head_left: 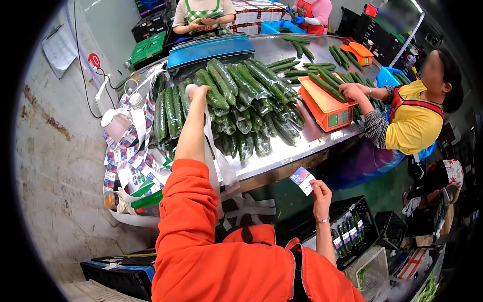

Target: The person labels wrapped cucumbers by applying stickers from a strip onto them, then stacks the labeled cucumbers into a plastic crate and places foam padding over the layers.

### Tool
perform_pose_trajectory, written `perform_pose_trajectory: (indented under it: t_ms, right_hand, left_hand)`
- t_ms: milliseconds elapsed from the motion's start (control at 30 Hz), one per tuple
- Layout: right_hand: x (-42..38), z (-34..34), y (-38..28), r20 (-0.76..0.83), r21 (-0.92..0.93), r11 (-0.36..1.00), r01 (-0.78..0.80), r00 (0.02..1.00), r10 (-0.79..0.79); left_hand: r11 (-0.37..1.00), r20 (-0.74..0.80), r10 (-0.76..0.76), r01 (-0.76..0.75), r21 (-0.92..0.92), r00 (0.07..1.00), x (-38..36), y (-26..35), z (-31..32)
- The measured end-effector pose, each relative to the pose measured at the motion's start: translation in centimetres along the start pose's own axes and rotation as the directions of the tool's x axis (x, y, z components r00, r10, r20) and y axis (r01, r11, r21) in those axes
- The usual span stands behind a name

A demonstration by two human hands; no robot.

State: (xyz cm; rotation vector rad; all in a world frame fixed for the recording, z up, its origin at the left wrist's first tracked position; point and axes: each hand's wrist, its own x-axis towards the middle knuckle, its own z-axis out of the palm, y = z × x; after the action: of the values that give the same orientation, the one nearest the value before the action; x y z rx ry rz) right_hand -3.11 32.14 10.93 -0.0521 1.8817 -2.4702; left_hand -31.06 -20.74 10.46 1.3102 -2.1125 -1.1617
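My left hand (pixel 198 92) reaches over a pile of plastic-wrapped cucumbers (pixel 221 83) on the metal table. Its fingers are curled at the pile's left part, with a small white patch by them; what they grip is hidden. A pale strip (pixel 214 151) hangs down beside my left forearm. Away from the table's front edge, my right hand (pixel 321 195) pinches a blue, red and white printed label (pixel 303 180) by its corner. Below that hand, a black crate (pixel 359 216) holds wrapped cucumbers bearing similar labels (pixel 345 237).
Tangled label strips (pixel 133 156) lie at the table's left end. A blue-topped tray (pixel 211 52) stands behind the pile. To the right, a co-worker (pixel 415 118) handles cucumbers on an orange scale (pixel 324 108). Two more people stand at the far side. A second orange scale (pixel 358 52) sits farther back.
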Motion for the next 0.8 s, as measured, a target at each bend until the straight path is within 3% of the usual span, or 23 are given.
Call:
perform_pose_trajectory:
  t_ms: [67,100,133,200,267,300,400,500,533,600,633,667,700,800]
  right_hand:
    - [0.3,0.5,-0.4,-0.009,-0.138,0.987,0.079,0.997,-0.081]
    - [0.5,0.5,-0.7,0.017,-0.177,0.975,0.134,0.991,-0.133]
    - [0.4,0.7,-1.2,0.009,-0.175,0.976,0.129,0.992,-0.129]
    - [0.6,1.0,-2.8,0.070,-0.168,0.975,0.143,0.989,-0.133]
    - [1.2,1.4,-5.1,0.160,-0.162,0.971,0.177,0.975,-0.151]
    - [1.5,1.6,-6.1,0.204,-0.120,0.975,0.186,0.966,-0.160]
    - [2.7,2.5,-9.3,0.347,-0.111,0.964,0.240,0.919,-0.189]
    - [2.9,5.0,-12.9,0.511,-0.094,0.970,0.225,0.847,-0.147]
    - [2.9,5.7,-13.9,0.580,-0.111,0.970,0.218,0.807,-0.115]
    - [3.6,6.7,-14.5,0.704,-0.144,0.894,0.425,0.679,-0.209]
    - [3.6,6.7,-14.8,0.738,-0.163,0.909,0.384,0.659,-0.146]
    - [3.8,6.5,-15.0,0.771,-0.181,0.920,0.347,0.631,-0.086]
    - [4.0,6.2,-14.7,0.792,-0.185,0.911,0.368,0.605,-0.083]
    - [4.0,3.7,-14.3,0.827,-0.300,0.876,0.377,0.560,0.042]
  left_hand:
    - [0.834,0.113,0.043,0.026,-0.551,0.993,-0.2,-1.4,-0.6]
    - [0.904,0.065,0.001,0.027,-0.427,0.998,-3.0,-0.1,-3.6]
    - [0.867,0.032,-0.002,0.017,-0.498,1.000,-5.9,1.1,-6.0]
    - [0.665,0.181,0.146,0.039,-0.746,0.973,-6.7,-0.3,-8.4]
    - [0.560,0.337,0.206,0.172,-0.811,0.919,-7.7,-1.6,-10.6]
    - [0.570,0.383,0.244,0.187,-0.800,0.891,-9.8,-1.7,-12.4]
    - [0.414,0.513,0.402,0.349,-0.841,0.759,-13.7,-4.1,-13.4]
    - [0.431,0.665,0.632,0.532,-0.729,0.398,-23.8,-3.2,-14.3]
    - [0.373,0.661,0.624,0.584,-0.721,0.417,-27.6,-2.7,-14.0]
    - [0.463,0.725,0.594,0.588,-0.663,0.349,-32.2,-3.2,-13.0]
    - [0.512,0.756,0.567,0.579,-0.635,0.328,-34.4,-3.7,-12.3]
    - [0.568,0.783,0.521,0.548,-0.615,0.339,-36.3,-4.4,-11.5]
    - [0.618,0.821,0.365,0.546,-0.566,0.438,-38.2,-5.5,-10.3]
    - [0.691,0.925,0.225,0.619,-0.374,0.307,-42.7,-5.6,-7.7]
